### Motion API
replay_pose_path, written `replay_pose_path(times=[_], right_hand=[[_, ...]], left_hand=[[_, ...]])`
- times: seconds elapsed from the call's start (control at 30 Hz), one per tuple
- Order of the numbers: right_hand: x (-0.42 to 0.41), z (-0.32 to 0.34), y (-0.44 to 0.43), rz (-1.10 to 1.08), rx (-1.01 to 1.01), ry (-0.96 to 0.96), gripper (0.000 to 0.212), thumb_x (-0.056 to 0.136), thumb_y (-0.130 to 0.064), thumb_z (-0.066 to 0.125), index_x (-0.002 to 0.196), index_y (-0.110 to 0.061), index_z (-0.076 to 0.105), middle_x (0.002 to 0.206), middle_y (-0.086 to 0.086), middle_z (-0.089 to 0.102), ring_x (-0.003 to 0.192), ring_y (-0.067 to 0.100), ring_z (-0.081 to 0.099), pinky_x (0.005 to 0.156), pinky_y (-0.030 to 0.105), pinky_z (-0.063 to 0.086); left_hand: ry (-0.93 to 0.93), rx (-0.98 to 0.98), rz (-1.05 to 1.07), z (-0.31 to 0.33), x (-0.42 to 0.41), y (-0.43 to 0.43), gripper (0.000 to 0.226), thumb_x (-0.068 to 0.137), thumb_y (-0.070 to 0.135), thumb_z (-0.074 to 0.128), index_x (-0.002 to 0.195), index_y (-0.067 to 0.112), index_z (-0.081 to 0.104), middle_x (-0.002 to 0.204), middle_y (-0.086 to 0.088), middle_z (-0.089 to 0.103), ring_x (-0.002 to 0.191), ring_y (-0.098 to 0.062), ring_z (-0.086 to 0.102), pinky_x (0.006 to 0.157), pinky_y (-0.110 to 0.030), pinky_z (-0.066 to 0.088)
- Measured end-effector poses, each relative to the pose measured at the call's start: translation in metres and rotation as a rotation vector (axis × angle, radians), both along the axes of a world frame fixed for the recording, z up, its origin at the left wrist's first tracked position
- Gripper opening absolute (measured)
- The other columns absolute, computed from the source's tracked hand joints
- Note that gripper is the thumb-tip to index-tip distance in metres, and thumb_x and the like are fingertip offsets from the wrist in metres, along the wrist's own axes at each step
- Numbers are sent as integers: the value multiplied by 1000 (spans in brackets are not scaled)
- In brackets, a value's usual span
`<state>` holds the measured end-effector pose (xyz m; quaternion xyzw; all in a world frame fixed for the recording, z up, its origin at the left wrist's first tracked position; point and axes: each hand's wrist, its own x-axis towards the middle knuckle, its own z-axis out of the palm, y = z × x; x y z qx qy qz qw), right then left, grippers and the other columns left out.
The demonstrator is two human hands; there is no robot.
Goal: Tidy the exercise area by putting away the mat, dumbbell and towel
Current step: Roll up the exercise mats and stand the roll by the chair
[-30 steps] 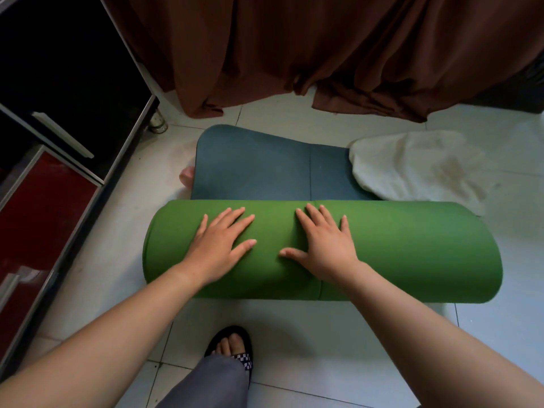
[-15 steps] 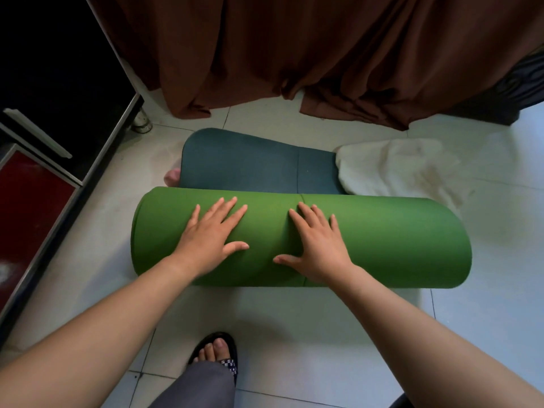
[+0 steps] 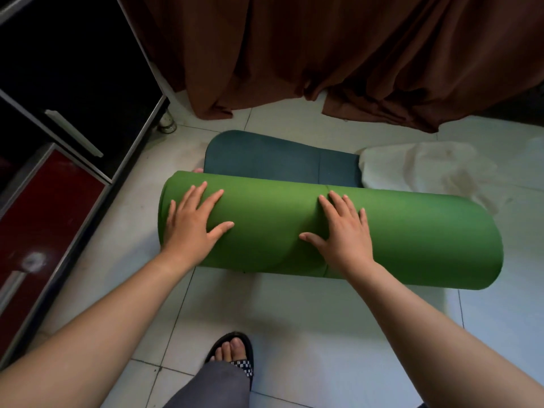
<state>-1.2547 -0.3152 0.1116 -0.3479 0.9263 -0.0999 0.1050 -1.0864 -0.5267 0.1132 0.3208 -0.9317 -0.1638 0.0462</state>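
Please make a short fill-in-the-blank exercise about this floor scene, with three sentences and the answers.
1. The rolled mat is ___ in colour.
2. The left hand rests nearer the roll's ___ end than the right hand.
3. The towel beyond the roll is ___.
Missing words: green; left; white.

The left forearm [image 3: 103, 328] and right forearm [image 3: 435, 328] were bare all the way back from the left hand [image 3: 191, 228] and right hand [image 3: 344, 234] to the edge of view. The fingers ended in short, plain nails. Behind the hands, roughly between them, a grey trouser leg [image 3: 215, 387] fell over a foot [image 3: 232, 350] in a black open-toed sandal [image 3: 243, 367] with a small black-and-white checked strap.
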Motion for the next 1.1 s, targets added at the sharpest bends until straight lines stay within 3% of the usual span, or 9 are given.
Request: replay_pose_path(times=[0.17, 0.3, 0.43, 0.67, 0.97, 1.1], right_hand=[[1, -5, 0, -2, -9, 18, 86, 80, -61, 56, 148, -24, 18, 157, -2, 13, 145, 19, 4, 116, 46, 5], [1, -4, 0, 6, 2, 21, 87, 79, -63, 55, 148, -24, 19, 157, -1, 14, 145, 19, 5, 117, 47, 6], [-1, 1, 4, 56, 25, 16, 89, 78, -65, 54, 148, -24, 18, 157, -1, 13, 145, 20, 4, 116, 47, 6], [-9, 19, 2, 174, 65, -70, 98, 69, -76, 52, 148, -29, 16, 157, -5, 13, 145, 19, 6, 115, 53, 4], [17, 46, 0, 280, 140, -156, 96, 65, -85, 44, 144, -32, 28, 148, -4, 33, 137, 20, 27, 113, 50, 18], [26, 45, -11, 286, 132, -162, 90, 67, -82, 47, 140, -30, 34, 142, -3, 40, 133, 20, 34, 110, 47, 26]], left_hand=[[109, 59, 215, -6, 24, -12, 74, 78, 44, 68, 142, 25, 35, 156, -9, 13, 144, -27, 9, 116, -47, 14], [205, 335, 419, -5, 28, -9, 90, 75, 42, 73, 146, 31, 19, 151, -9, 16, 137, -27, 25, 110, -40, 27], [148, 389, 429, 0, 32, -12, 97, 73, 44, 74, 146, 38, 11, 136, -12, 29, 124, -31, 41, 104, -41, 35], [34, 367, 396, 24, 44, 0, 98, 73, 51, 70, 149, 30, 11, 123, -11, 30, 115, -32, 45, 104, -37, 35], [-182, 379, 451, 72, 85, 20, 89, 72, 60, 65, 144, 23, 26, 129, -20, 35, 110, -37, 51, 97, -36, 41], [-211, 423, 465, 70, 92, 4, 94, 73, 59, 66, 148, 25, 19, 135, -20, 28, 119, -39, 45, 102, -40, 37]])
